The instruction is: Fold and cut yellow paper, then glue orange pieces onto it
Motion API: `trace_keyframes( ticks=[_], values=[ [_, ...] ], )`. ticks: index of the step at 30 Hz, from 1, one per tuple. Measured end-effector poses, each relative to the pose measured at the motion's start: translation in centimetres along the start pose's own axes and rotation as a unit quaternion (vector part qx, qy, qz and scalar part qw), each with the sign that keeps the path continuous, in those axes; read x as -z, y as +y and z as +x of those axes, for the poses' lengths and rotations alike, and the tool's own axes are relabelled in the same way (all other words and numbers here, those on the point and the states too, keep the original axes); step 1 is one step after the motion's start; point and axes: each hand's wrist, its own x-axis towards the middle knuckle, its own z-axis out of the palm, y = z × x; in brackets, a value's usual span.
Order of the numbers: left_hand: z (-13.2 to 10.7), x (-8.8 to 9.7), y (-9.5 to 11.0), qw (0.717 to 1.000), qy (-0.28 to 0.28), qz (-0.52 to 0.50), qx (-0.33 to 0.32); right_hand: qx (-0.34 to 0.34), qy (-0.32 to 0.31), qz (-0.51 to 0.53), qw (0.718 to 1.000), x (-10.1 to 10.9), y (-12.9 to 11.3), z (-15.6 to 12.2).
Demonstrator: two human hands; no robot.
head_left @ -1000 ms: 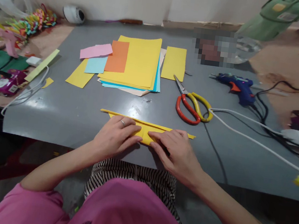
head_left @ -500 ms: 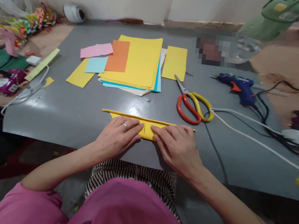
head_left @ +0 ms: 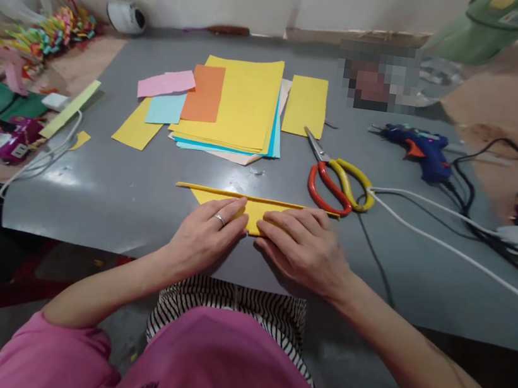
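Observation:
A yellow sheet of paper [head_left: 254, 214] lies near the front edge of the table, with a thin rolled strip along its far side. My left hand [head_left: 207, 228] is closed on the paper's left part, its fingertips close to the rolled strip; one finger wears a ring. Opposite it, my right hand [head_left: 303, 241] presses the right part with its fingers bent and together. Both hands cover much of the sheet, and the thumbs are partly hidden. Beyond the right hand lie scissors [head_left: 332, 178] with one red and one yellow handle.
A stack of coloured paper [head_left: 247, 103] sits at the back middle, with smaller cut pieces around it. To the right are a blue glue gun [head_left: 420, 148] and a white cable [head_left: 448, 244]. A white spool [head_left: 126, 17] stands at the back left, beyond a pale green strip [head_left: 70, 109].
My hands have shifted slightly on the yellow paper, and the left fingers now reach closer to its rolled far strip. The view has moved a little; other things stay put.

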Motion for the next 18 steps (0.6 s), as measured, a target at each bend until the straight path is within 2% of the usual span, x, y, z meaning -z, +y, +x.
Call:
trace_keyframes(
  ticks=[7,11,18],
  values=[
    [-0.18,0.42,-0.05,0.999,-0.012,-0.012,-0.030,-0.021,0.007,-0.014,1.000,-0.20,-0.11,0.02],
    [-0.23,0.56,-0.01,0.999,0.006,-0.016,-0.029,-0.022,0.005,-0.017,1.000,-0.18,-0.11,0.13],
    [0.03,0.56,0.07,1.000,-0.007,-0.007,-0.028,-0.028,0.005,-0.017,0.999,-0.14,-0.14,0.02]
  ],
)
